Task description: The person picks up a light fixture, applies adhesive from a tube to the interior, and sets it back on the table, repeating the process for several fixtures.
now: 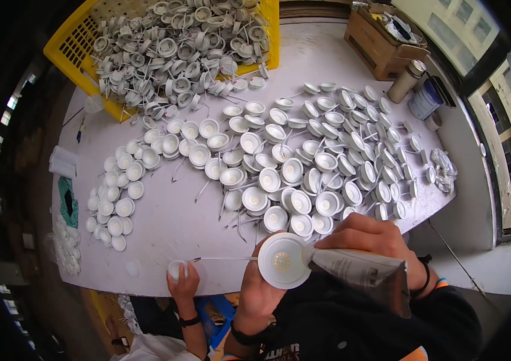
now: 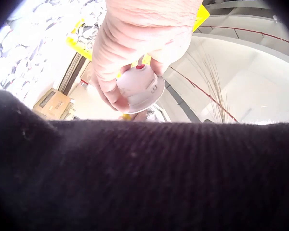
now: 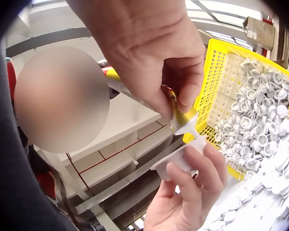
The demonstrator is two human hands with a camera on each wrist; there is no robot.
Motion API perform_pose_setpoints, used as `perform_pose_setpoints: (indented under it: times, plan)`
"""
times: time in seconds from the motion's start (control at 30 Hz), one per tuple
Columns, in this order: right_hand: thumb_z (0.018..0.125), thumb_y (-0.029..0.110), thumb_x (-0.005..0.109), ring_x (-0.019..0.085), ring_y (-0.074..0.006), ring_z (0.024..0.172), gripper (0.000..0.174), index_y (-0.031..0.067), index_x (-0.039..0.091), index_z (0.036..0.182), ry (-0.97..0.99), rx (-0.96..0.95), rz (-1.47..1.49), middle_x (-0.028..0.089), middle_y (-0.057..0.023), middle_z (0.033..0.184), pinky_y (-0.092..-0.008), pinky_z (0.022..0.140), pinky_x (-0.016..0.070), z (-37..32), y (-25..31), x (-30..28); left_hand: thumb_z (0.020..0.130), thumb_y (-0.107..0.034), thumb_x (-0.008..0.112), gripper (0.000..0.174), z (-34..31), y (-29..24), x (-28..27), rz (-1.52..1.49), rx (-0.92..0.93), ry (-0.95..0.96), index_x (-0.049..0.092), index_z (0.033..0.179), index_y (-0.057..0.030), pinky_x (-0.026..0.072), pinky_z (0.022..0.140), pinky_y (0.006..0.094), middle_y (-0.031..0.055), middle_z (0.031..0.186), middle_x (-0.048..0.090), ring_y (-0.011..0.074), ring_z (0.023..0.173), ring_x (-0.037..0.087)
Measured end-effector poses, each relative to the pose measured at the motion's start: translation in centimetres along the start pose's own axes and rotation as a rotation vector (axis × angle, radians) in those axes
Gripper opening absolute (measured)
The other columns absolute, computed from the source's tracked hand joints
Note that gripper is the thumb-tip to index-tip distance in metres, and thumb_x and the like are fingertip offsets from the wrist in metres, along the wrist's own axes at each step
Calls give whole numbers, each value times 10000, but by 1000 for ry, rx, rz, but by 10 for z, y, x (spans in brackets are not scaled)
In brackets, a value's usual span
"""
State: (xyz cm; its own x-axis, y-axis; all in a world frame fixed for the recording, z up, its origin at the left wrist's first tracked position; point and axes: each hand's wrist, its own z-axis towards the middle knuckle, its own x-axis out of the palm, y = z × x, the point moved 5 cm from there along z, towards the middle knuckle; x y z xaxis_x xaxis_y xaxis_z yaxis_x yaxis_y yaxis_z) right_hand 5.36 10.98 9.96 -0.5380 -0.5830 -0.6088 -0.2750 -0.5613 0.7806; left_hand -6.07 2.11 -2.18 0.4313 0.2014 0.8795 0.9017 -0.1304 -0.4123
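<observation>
My left hand (image 1: 261, 295) holds a white round downlight (image 1: 284, 275), its dish facing up with a cluster of small yellowish LEDs in the middle. A white cable runs out from it to the left. In the left wrist view, its rounded back (image 2: 139, 86) shows between the fingers. My right hand (image 1: 376, 240) grips a soft glue tube (image 1: 358, 271) with printed sides. The right wrist view shows the tube's yellow end and pale nozzle (image 3: 187, 127) right at the downlight's rim (image 3: 176, 161).
Many white downlights (image 1: 291, 171) cover the table (image 1: 165, 240). A yellow crate (image 1: 62, 57) of lamp parts stands at the back left. Another person's hand (image 1: 183, 283) holds a white round piece at left. A cardboard box (image 1: 382, 48), spray can (image 1: 406, 81) and tin (image 1: 425, 99) stand back right.
</observation>
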Motion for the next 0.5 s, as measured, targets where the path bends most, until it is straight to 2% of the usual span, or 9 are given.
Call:
perform_pose_setpoints:
  times: [0.07,0.13,0.17,0.27,0.3,0.33,0.4,0.5]
  plan:
    - [610,76,638,549,-213,684,318,65,558,917,33,-25,-4,507,-71,763,-266,566,450,1,0,0,811,-442,397,629,1,-2,0,13,37,-3,221,1240,-18,342,899,358,113,1200,363,211,1101,385]
    - [608,80,642,547,-199,674,326,63,557,922,118,-40,170,509,-63,766,-266,567,444,2,-4,8,814,-455,372,611,3,-1,-1,24,30,-39,230,1244,-45,369,852,368,109,1183,383,225,1072,406]
    - [612,69,635,546,-201,682,320,61,559,923,80,5,325,519,-57,777,-265,577,437,0,-10,16,817,-469,348,595,3,-1,-3,27,31,-80,239,1247,-72,395,805,378,106,1167,403,239,1043,427]
    - [623,54,625,545,-207,706,308,58,561,925,-1,-85,387,537,-58,808,-271,587,431,11,-7,28,817,-473,345,578,4,6,-7,-66,-44,-19,255,1242,-91,405,783,374,97,1150,419,230,1009,450]
    - [656,49,611,538,-213,725,264,61,563,915,-85,-45,415,549,-60,844,-276,598,433,15,1,23,822,-474,331,569,5,6,-6,-91,-47,0,259,1240,-95,408,780,388,88,1140,428,230,993,460]
    - [656,49,611,538,-213,725,264,61,563,915,-78,-46,422,549,-60,844,-276,598,433,18,0,23,822,-474,331,569,6,7,-6,-90,-42,-8,259,1240,-95,408,780,388,88,1140,428,230,993,460]
    - [702,74,596,528,-210,741,206,71,565,906,-84,-112,72,551,-54,833,-279,615,427,24,-5,24,819,-483,326,577,8,10,-7,-27,-6,-6,257,1241,-95,403,792,392,88,1165,412,240,1033,437]
    - [740,86,569,512,-206,736,124,77,566,863,-143,-80,67,550,-41,794,-280,635,417,27,-9,26,830,-466,304,559,5,9,-10,-37,5,-30,258,1245,-95,386,827,411,104,1210,371,253,1100,383]
